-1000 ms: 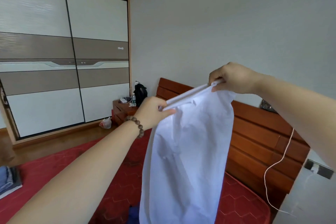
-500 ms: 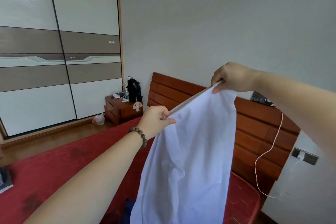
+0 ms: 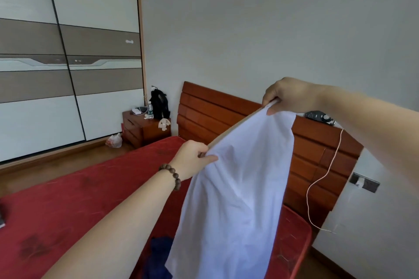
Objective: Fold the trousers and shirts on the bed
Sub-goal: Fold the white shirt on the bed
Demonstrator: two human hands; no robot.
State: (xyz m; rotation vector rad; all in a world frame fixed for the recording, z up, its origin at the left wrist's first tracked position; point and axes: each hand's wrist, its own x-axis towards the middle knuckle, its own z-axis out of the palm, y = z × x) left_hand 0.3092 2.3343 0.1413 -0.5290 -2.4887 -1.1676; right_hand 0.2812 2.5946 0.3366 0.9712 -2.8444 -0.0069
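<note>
Left grip: the left hand [image 3: 192,161], a brown bead bracelet [image 3: 170,175] on its wrist, pinches one end of the top edge of a white cotton garment [image 3: 238,199].
Right grip: the right hand [image 3: 288,96] clamps the other end, held higher.
Garment: it hangs in the air above the red patterned bed [image 3: 68,206]; its lower part runs out of view.
Nearby: a dark blue cloth [image 3: 158,253] lies beneath it.
Risk: lowered unevenly, the loose fabric may bunch or catch the blue cloth, spoiling the fold.
</note>
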